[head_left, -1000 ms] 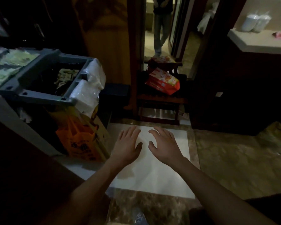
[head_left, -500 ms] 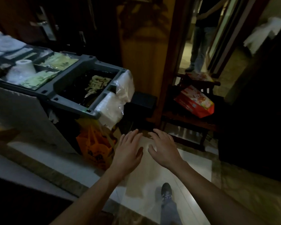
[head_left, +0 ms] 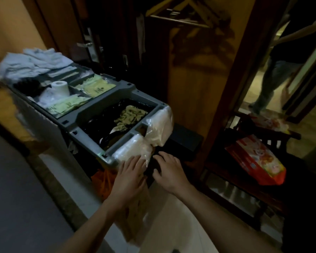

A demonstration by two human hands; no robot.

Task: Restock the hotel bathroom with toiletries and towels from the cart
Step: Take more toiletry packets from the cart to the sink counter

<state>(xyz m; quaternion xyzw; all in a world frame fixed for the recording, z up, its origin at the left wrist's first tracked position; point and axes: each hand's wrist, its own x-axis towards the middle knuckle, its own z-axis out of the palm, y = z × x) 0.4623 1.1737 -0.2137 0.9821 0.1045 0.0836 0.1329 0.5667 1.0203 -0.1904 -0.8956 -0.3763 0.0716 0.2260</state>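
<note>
Cart (head_left: pixel 77 125) vs 0.5 s ago: it is now bigger in frame and sits centre-left, since the view has swung up and left. Both hands have come up off the floor (head_left: pixel 171 225) to the cart's near end.

Left hand (head_left: pixel 130 178): fingers (head_left: pixel 135 161) straight, tips over the plastic-wrapped pack (head_left: pixel 133 152) at the cart's near corner. They look to be touching, but I can't confirm contact. No grip.

Right hand (head_left: pixel 170 174): just beside the left, fingers (head_left: pixel 164 156) spread and relaxed, holding nothing, over the dark gap right of the cart.

Cart look: grey moulded top tray, split into compartments.
- Far end, upper left: pile of pale towels (head_left: pixel 31 64)
- Next: toilet roll (head_left: pixel 60 87), upright
- Beside and in front of the roll: yellow-green sachets (head_left: pixel 97 87)
- Near end: big compartment with black liner (head_left: pixel 98 125) and crumpled material inside
- Second wrapped pack (head_left: pixel 161 125) hangs over the end rim

Around it:
- Orange bag (head_left: pixel 102 179) below the cart end, partly behind the left hand
- Red package (head_left: pixel 257 161) on a wooden rack (head_left: pixel 244 194), right of frame
- Person (head_left: pixel 268 84) standing in the doorway, upper right
</note>
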